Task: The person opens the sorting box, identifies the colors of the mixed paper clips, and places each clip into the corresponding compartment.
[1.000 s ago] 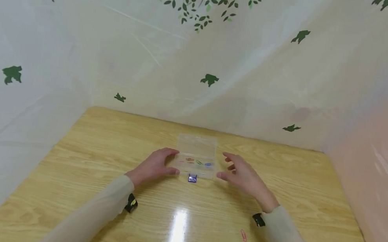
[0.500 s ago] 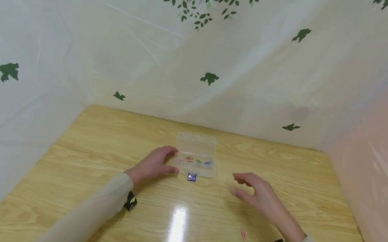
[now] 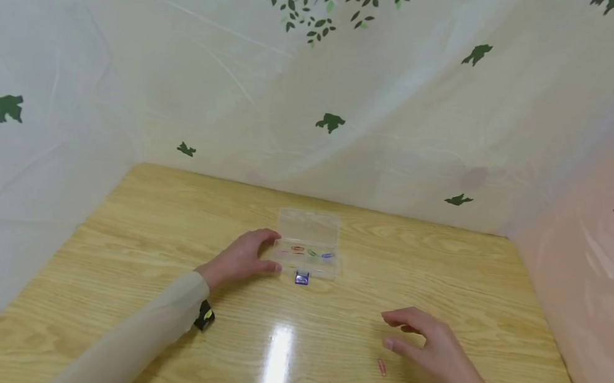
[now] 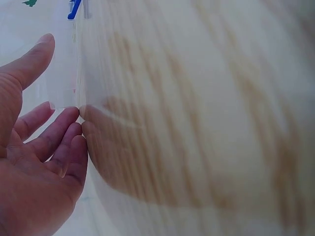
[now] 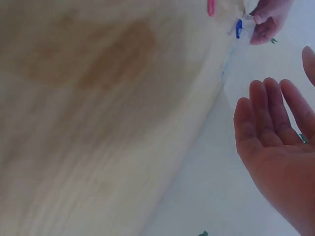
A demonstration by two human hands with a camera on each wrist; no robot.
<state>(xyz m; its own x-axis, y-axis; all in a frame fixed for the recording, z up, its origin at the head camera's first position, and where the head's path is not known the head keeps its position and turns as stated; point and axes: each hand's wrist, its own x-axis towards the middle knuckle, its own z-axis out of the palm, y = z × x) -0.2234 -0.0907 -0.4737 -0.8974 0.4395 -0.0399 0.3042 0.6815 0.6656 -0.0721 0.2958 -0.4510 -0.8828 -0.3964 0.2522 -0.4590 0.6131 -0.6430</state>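
A clear plastic box [image 3: 307, 263] stands on the table with its lid [image 3: 309, 226] folded back and a blue latch [image 3: 301, 278] at the front. Inside lie a red paper clip [image 3: 298, 248], a green paper clip [image 3: 312, 252], a blue paper clip [image 3: 327, 255] and other small clips. My left hand [image 3: 239, 258] rests at the box's left end, thumb by the front corner and fingertips by the back one. A pink paper clip [image 3: 381, 367] lies on the tabletop. My right hand [image 3: 431, 345], fingers relaxed and holding nothing, hovers just behind and right of it.
The wooden table [image 3: 199, 205] meets a pale curtain [image 3: 236, 115] printed with leaves and birds at its back, with more curtain on both sides. A bright light reflection [image 3: 275, 369] runs down the front middle of the tabletop.
My right hand has left the box's right side and moved right and toward me, near the pink paper clip. My left hand stays at the box.
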